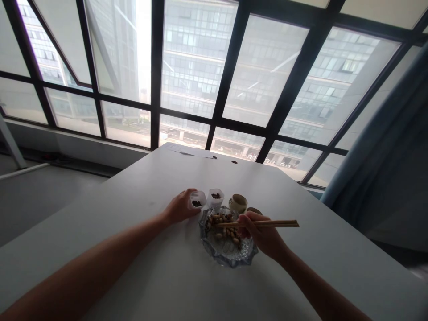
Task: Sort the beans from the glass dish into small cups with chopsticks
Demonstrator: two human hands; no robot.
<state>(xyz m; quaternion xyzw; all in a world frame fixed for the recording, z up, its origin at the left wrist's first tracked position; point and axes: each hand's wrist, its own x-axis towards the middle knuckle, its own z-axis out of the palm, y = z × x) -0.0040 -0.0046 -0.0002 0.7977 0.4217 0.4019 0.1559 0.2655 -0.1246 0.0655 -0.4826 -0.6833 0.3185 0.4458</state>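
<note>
My right hand [256, 229] is closed around a pair of wooden chopsticks [277, 224]. Their tips reach into a scalloped clear glass bowl [227, 258], among small brown and tan pieces [230, 232] that look like nuts or beans. With my left hand [180, 207] I grip a small white translucent cup [198, 197], tilted at the bowl's upper left edge, with dark bits [196, 203] inside. A second white cup [216, 201], also holding dark pieces, stands just right of it. Behind my right hand are a beige ceramic cup [238, 204] and another one [254, 210], partly hidden.
The white table [150, 272] runs toward tall black-framed windows. Near its far edge lie a sheet of paper [190, 150] and two dark round spots [234, 162]. A blue curtain [377, 142] hangs at the right.
</note>
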